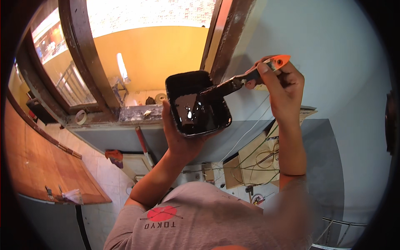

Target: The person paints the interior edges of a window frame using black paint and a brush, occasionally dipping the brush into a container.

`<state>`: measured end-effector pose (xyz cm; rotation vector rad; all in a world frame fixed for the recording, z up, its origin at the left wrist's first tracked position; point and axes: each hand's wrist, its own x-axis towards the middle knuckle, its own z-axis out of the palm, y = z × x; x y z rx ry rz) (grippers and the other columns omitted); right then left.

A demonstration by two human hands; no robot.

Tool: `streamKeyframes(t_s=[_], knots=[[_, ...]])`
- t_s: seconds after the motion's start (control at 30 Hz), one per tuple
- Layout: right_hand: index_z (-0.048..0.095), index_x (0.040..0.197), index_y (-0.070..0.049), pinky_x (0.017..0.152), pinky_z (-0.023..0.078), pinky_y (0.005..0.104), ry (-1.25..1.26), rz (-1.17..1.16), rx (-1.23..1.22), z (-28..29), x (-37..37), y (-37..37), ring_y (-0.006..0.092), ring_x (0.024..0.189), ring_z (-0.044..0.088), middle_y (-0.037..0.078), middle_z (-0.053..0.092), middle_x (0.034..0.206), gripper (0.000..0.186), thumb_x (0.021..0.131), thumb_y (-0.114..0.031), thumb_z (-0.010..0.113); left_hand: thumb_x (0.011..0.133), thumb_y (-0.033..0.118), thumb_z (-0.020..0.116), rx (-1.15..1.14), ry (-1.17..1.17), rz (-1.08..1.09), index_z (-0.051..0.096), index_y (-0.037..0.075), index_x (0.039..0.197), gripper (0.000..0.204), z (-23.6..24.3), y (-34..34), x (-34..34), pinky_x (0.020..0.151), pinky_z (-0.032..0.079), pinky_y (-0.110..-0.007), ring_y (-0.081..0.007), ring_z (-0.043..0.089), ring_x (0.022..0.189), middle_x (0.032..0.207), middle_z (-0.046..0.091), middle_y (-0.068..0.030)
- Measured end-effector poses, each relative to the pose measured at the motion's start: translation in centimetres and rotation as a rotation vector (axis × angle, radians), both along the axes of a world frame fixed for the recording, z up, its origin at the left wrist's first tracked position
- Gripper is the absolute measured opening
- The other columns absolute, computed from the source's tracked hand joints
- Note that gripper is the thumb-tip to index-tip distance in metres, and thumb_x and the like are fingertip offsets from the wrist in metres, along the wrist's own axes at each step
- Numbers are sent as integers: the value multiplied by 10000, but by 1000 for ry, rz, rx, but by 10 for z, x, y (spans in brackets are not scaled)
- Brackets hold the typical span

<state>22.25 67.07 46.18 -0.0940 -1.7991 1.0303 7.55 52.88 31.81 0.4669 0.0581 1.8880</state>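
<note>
My left hand (179,141) grips a black square tub (222,121) from beneath and the side, with glossy dark brown paint (187,110) inside. My right hand (283,85) is closed round a paintbrush (280,62) with an orange-tipped handle, held at a slant with its dark, paint-coated head dipping into the tub's right part.
A brown window frame (81,58) and sill (139,113), bearing a tape roll (81,117), stand before me beside a pale wall (341,62). Below are a red-and-white pole (141,141), cardboard (233,171) with cables, a wooden panel (41,158) at left and a metal frame (341,233).
</note>
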Motion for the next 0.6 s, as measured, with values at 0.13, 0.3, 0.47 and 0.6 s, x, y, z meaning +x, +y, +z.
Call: streamKeyframes(t_s=[0.13, 0.3, 0.47, 0.6], knots=[[705, 1026, 60, 623, 585, 264, -92, -49, -92, -6, -19, 7, 116, 654, 707, 61, 708, 742, 98, 1017, -37, 706, 997, 819, 410, 10, 34, 20, 430, 127, 1605, 922, -3, -7, -5, 1126, 490, -655, -357, 573, 1405, 1535, 560, -153], [702, 989, 50, 580, 564, 250, -201, -142, -100, -14, -29, 17, 103, 609, 692, 34, 666, 662, 102, 990, -48, 730, 1030, 768, 419, 2, 35, 74, 525, 115, 1540, 836, -10, -13, -6, 1110, 533, -543, -281, 643, 1331, 1452, 650, -107], [699, 997, 48, 603, 583, 280, -113, -152, 14, -2, -17, 17, 133, 621, 708, 59, 696, 736, 84, 1001, -35, 714, 1025, 790, 369, -20, 80, 82, 405, 168, 1627, 866, -25, -10, -14, 1095, 529, -634, -347, 560, 1417, 1562, 526, -151], [702, 1051, 69, 675, 620, 305, -17, 7, 92, -3, -14, 6, 199, 782, 757, 125, 741, 891, 105, 992, -14, 727, 1022, 796, 369, -37, 87, 94, 417, 165, 1617, 868, -21, -9, -15, 1094, 529, -634, -353, 575, 1398, 1545, 540, -149]])
